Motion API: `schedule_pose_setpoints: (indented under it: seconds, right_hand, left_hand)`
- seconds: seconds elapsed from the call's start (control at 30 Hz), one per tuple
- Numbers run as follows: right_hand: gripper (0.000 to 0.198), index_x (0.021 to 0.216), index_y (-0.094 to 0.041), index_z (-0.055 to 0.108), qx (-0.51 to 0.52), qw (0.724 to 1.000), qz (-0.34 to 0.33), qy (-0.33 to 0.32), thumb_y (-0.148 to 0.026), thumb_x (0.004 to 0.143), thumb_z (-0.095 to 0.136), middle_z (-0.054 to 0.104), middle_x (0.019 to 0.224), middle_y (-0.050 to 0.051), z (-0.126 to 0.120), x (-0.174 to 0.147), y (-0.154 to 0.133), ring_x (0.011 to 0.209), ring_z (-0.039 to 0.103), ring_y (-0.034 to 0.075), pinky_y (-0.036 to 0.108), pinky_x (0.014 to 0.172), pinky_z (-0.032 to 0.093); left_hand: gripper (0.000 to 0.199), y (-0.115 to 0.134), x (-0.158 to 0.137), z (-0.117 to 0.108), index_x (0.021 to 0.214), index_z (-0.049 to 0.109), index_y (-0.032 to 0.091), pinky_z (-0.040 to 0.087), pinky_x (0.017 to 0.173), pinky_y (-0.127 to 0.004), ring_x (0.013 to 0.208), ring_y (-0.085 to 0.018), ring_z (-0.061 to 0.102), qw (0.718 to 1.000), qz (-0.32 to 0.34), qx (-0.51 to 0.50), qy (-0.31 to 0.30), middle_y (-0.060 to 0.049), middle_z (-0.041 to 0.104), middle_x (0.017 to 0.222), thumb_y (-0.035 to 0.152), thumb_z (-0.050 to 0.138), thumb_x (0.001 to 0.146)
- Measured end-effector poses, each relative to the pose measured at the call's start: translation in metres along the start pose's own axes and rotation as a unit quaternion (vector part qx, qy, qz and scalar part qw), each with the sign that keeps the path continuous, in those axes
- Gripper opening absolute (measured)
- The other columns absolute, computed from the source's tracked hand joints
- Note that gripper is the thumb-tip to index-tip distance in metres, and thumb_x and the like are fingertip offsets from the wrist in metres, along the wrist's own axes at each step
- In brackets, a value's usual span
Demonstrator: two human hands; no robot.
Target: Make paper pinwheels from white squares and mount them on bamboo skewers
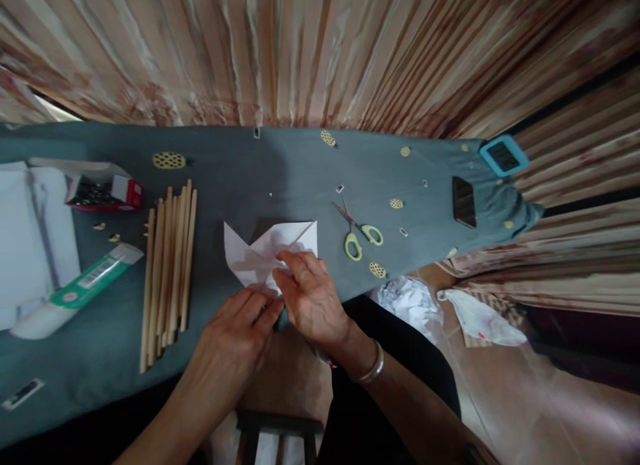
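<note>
A folded sheet of white paper with pointed flaps, shaped like a paper pinwheel, lies at the table's near edge. My left hand grips its near corner, fingers curled together. From the right, my right hand reaches over the paper with thumb and index finger closed near its middle. Whether anything small sits between those fingertips is hidden. Scissors with pale green handles lie partly spread to the right of the paper. To its left rests a row of several wooden sticks.
Farther left are a red box of small dark items, a green-and-white glue tube and white sheets. A dark phone and a blue-framed device lie at the right end. Curtains hang behind the table.
</note>
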State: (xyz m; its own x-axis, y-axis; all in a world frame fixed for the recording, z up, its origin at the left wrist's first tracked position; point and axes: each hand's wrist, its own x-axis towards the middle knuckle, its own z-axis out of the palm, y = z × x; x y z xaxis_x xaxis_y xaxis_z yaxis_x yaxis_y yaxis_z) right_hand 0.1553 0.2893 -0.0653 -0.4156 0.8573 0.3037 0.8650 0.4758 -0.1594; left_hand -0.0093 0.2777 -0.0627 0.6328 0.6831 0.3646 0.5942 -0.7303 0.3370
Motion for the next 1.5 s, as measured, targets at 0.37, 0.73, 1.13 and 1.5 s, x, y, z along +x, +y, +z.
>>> schedule_pose_setpoints:
  seconds: [0.37,0.73,1.13,1.5]
  right_hand:
    - [0.023,0.101,-0.016,0.070,-0.005,0.998,0.024,-0.049,-0.022,0.095,0.048,0.063,0.128,0.009,-0.003,0.005,-0.004,0.106,0.052,0.023,0.037,0.085,0.046]
    - [0.022,0.105,-0.013,0.067,0.048,0.998,0.032,0.027,-0.017,0.094,0.048,0.061,0.130,0.014,0.009,-0.008,-0.003,0.113,0.051,0.026,0.040,0.088,0.046]
    - [0.026,0.106,-0.020,0.067,0.083,0.994,0.064,0.015,-0.017,0.094,0.043,0.060,0.133,0.011,0.008,-0.011,0.000,0.119,0.050,0.026,0.042,0.090,0.046]
    - [0.036,0.110,-0.024,0.069,0.211,0.954,0.181,0.114,-0.013,0.091,0.041,0.065,0.122,0.006,-0.002,-0.008,0.023,0.118,0.056,0.021,0.047,0.101,0.046]
  left_hand:
    - [0.026,-0.004,-0.004,0.007,0.096,0.065,0.015,0.055,0.074,-0.037,0.084,-0.024,0.061,1.000,-0.010,-0.002,0.023,-0.008,0.066,0.087,0.003,0.046,0.084]
    - [0.025,0.002,-0.006,0.000,0.103,0.064,0.010,0.055,0.070,-0.038,0.083,-0.024,0.060,1.000,-0.016,0.005,-0.020,-0.010,0.066,0.089,0.003,0.048,0.084]
    - [0.018,0.006,-0.005,0.000,0.103,0.063,0.012,0.055,0.076,-0.039,0.088,-0.023,0.059,0.997,-0.056,-0.021,-0.044,-0.009,0.066,0.093,0.011,0.049,0.091]
    - [0.019,0.007,-0.006,-0.004,0.104,0.062,0.010,0.055,0.075,-0.039,0.085,-0.024,0.058,0.998,-0.053,-0.014,-0.041,-0.009,0.067,0.094,0.009,0.057,0.086]
